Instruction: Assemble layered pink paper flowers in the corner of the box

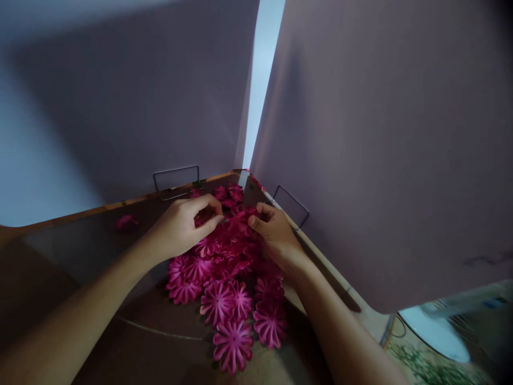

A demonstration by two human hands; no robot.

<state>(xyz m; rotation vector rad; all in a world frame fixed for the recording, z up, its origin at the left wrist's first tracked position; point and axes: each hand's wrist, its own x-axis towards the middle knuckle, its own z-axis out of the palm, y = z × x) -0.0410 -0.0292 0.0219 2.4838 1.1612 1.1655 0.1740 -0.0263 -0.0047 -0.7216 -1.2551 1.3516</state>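
Note:
Many magenta flower pieces (pixel 233 345) lie in a heap on the dark table surface (pixel 160 353). Above the left part of the heap is my left hand (pixel 188 222), its thumb and index finger curled toward each other in a pinch; what is between the tips is too small to make out. Beside it on the right, my right hand (pixel 276 232) pinches a magenta flower piece (pixel 240 222) between thumb and fingers. The two hands are close together but apart.
Two large grey panels (pixel 160 107) rise behind the table, meeting near its far corner. Thin wire stands (pixel 176 170) are at their bases. One loose magenta flower (pixel 127 222) lies at the left. A white round base (pixel 436 334) and green sprigs (pixel 430 366) are at lower right.

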